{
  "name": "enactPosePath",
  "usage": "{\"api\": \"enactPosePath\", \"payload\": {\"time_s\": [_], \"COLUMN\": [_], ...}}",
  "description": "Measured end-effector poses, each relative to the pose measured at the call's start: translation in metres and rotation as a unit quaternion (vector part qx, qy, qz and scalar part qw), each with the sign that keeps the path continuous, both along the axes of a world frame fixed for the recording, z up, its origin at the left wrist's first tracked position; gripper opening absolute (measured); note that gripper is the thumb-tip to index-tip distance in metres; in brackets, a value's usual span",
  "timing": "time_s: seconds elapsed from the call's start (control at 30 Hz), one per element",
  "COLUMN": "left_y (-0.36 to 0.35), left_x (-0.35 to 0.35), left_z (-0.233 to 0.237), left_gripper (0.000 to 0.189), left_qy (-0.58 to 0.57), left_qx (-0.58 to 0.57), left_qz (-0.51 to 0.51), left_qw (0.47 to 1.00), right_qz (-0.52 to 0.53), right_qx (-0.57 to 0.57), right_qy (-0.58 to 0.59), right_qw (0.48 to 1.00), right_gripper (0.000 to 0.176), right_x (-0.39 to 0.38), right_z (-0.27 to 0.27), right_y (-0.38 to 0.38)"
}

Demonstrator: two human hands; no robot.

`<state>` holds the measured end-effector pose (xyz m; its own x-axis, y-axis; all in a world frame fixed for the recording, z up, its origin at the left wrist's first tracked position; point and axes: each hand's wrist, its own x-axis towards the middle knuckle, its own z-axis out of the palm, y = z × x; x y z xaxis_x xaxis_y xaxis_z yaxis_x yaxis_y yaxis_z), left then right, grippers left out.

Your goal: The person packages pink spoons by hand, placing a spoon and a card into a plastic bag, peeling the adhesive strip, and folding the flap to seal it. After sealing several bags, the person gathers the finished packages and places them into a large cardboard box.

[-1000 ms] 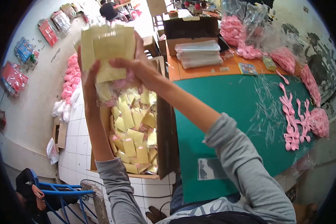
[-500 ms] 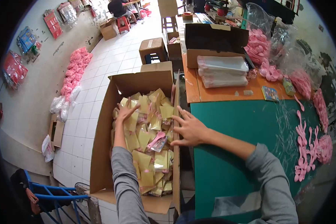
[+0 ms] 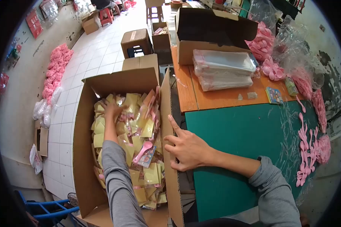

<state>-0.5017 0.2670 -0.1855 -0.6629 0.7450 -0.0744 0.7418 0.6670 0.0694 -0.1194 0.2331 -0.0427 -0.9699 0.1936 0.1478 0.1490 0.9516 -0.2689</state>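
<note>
A tall cardboard box [image 3: 83, 151] stands before me, filled with small clear packets [image 3: 151, 174] that hold yellow cards and pink pieces. My left hand [image 3: 111, 109] is down among the packets at the far left part of the box, its fingers apart and slightly blurred. On top of the heap lies one packet showing a pink spoon [image 3: 142, 152] and a printed card [image 3: 147, 157]. My right hand [image 3: 189, 149] lies against the upright right flap of the box, fingers spread, with fingertips at the flap's edge.
A green-topped table [image 3: 231, 140] stands to the right, with pink spoons [image 3: 303, 151] along its far side. Stacked clear plastic bags [image 3: 223, 70] lie by an open carton [image 3: 216, 34]. Stools [image 3: 136, 42] and pink bundles [image 3: 57, 72] are on the tiled floor.
My view has shifted, so the box sits further left. My left hand has sunk deeper among the packets, which have been pushed about. My right hand stays at the box's right side.
</note>
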Motion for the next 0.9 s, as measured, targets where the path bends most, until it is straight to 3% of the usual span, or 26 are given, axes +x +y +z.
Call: {"api": "enactPosePath", "payload": {"time_s": [0.1,0.17,0.23,0.33,0.43,0.47,0.57,0.63,0.7,0.73,0.8,0.87,0.9], "left_y": [0.033,0.033,0.027,0.011,0.025,0.034,0.043,0.031,0.033,0.039,0.046,0.031,0.006], "left_x": [-0.007,0.069,0.132,0.128,0.129,0.135,0.148,0.143,0.139,0.143,0.101,0.065,0.062], "left_z": [0.011,0.060,0.013,-0.035,-0.026,-0.020,-0.039,-0.047,-0.049,-0.029,-0.056,-0.037,-0.003], "left_gripper": [0.093,0.079,0.068,0.055,0.056,0.062,0.068,0.075,0.077,0.079,0.081,0.083,0.085], "left_qy": [-0.082,-0.265,-0.167,0.045,0.017,-0.013,-0.018,0.000,-0.020,-0.042,-0.246,-0.257,-0.173], "left_qx": [0.111,0.147,0.017,0.011,-0.033,-0.104,-0.220,-0.121,-0.065,-0.124,0.110,0.218,0.211], "left_qz": [-0.054,-0.285,-0.302,-0.284,-0.226,-0.203,-0.270,-0.314,-0.286,-0.259,-0.261,-0.198,-0.135], "left_qw": [0.989,0.910,0.938,0.958,0.973,0.974,0.937,0.942,0.956,0.957,0.927,0.920,0.952], "right_qz": [0.006,0.005,0.068,0.110,0.108,0.108,0.135,0.126,0.121,0.121,0.124,0.117,0.115], "right_qx": [-0.011,-0.022,-0.032,-0.039,-0.058,-0.064,-0.032,-0.033,-0.042,-0.043,-0.035,-0.029,-0.032], "right_qy": [0.018,0.036,0.005,-0.022,-0.108,-0.149,-0.047,-0.036,-0.034,-0.037,-0.026,-0.021,-0.020], "right_qw": [1.000,0.999,0.997,0.993,0.987,0.981,0.989,0.991,0.991,0.991,0.991,0.992,0.993], "right_gripper": [0.040,0.043,0.046,0.043,0.039,0.039,0.035,0.030,0.026,0.024,0.019,0.020,0.020], "right_x": [-0.002,-0.001,0.001,0.003,0.000,0.000,0.002,0.001,0.003,0.003,0.004,0.003,0.003], "right_z": [-0.001,0.002,-0.001,0.003,0.019,0.024,0.010,0.007,0.005,0.005,0.003,0.004,0.002], "right_y": [-0.002,-0.003,0.001,0.002,0.001,0.001,0.002,0.004,0.000,0.001,0.004,0.003,0.001]}}
